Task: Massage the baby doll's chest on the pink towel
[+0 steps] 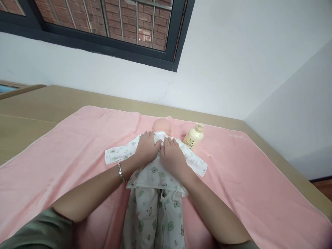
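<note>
A baby doll lies stretched out in a white long-sleeved top (155,174) and matching trousers (146,211), both printed with small green figures. Its smooth round head (162,126) shows beyond the collar, and both sleeves spread out sideways. My left hand (147,148) lies on the left side of the doll's chest, fingers stretched toward the shoulder. On the other side, my right hand (172,155) rests on the chest with its fingers extended. The two thumbs come close together at the middle of the top, below the collar. A silver bracelet circles my left wrist.
A pink blanket (85,145) lies under the doll on a wooden tabletop (75,97). Right of the doll's head, a cream pump bottle (194,136) leans at a tilt. Behind the table is a white wall with a dark-framed, barred window (109,39).
</note>
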`<state>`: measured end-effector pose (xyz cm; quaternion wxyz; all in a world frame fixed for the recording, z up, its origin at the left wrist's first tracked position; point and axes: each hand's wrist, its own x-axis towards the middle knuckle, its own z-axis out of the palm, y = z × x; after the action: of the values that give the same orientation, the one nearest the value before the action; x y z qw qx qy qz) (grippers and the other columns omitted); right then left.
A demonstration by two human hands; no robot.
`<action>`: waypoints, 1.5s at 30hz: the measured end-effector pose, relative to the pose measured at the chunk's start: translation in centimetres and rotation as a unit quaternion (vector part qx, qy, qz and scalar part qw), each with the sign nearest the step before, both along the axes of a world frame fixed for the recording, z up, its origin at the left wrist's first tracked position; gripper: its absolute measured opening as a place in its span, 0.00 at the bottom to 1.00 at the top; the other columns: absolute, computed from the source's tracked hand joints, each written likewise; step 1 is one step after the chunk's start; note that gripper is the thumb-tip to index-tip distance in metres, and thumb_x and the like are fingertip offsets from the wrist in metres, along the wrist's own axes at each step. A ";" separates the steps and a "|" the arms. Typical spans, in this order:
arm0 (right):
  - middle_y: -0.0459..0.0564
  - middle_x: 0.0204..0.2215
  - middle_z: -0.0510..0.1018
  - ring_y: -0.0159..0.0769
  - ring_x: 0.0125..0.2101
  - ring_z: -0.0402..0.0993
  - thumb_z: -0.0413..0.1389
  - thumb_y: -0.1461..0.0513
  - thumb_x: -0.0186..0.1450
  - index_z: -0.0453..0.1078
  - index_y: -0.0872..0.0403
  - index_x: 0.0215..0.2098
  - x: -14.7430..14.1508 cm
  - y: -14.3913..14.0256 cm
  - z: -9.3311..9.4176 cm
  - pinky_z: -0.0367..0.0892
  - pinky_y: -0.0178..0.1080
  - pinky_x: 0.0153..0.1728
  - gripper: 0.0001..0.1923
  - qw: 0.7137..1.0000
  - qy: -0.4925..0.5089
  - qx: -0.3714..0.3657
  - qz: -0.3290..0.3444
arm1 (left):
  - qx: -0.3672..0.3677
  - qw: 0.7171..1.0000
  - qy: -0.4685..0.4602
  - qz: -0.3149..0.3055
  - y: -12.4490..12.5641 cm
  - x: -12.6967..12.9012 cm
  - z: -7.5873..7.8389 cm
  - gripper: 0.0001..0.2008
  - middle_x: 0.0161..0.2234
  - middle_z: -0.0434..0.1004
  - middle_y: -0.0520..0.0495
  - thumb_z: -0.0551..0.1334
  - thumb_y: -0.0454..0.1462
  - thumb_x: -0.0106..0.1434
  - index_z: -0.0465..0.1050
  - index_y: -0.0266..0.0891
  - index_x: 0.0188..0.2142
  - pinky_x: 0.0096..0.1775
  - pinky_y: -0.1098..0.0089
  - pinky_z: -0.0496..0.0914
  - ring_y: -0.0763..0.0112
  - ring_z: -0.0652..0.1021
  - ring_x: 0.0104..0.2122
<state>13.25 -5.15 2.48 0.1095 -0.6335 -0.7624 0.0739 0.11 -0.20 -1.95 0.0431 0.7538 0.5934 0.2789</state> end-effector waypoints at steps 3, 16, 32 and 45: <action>0.63 0.61 0.75 0.49 0.63 0.65 0.39 0.60 0.77 0.70 0.60 0.59 1.0 1.3 -0.4 0.58 0.49 0.63 0.23 0.999 0.036 0.009 -0.004 | 0.006 1.000 0.025 -0.013 -0.3 0.0 0.0 0.14 0.42 0.79 0.35 0.52 0.41 0.71 0.72 0.35 0.44 0.52 0.52 0.70 0.49 0.77 0.46; 0.64 0.64 0.72 0.49 0.65 0.65 0.43 0.57 0.77 0.68 0.62 0.64 1.7 3.0 -2.1 0.55 0.47 0.65 0.26 0.996 0.050 0.045 -0.057 | 0.029 1.000 0.002 -0.005 -0.5 0.2 -0.7 0.14 0.43 0.81 0.36 0.53 0.41 0.71 0.73 0.35 0.46 0.53 0.53 0.70 0.50 0.78 0.48; 0.62 0.60 0.76 0.48 0.61 0.69 0.45 0.57 0.77 0.71 0.60 0.60 1.8 3.1 -2.3 0.57 0.46 0.61 0.22 0.995 0.054 0.058 -0.053 | -0.005 1.000 0.012 0.014 -0.6 0.0 -0.3 0.19 0.43 0.78 0.36 0.53 0.43 0.71 0.74 0.34 0.53 0.50 0.56 0.71 0.50 0.77 0.46; 0.59 0.49 0.82 0.46 0.50 0.75 0.46 0.57 0.76 0.74 0.57 0.52 1.8 2.9 -2.0 0.60 0.41 0.52 0.19 0.994 0.062 0.073 -0.056 | 0.001 1.000 0.011 0.023 -0.9 0.1 -0.1 0.20 0.48 0.76 0.34 0.54 0.43 0.71 0.74 0.34 0.54 0.52 0.55 0.71 0.50 0.76 0.48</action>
<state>15.01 -2.22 0.49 0.2067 -0.6598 -0.7207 0.0512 0.21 -1.14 -2.08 0.0296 0.7430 0.6106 0.2725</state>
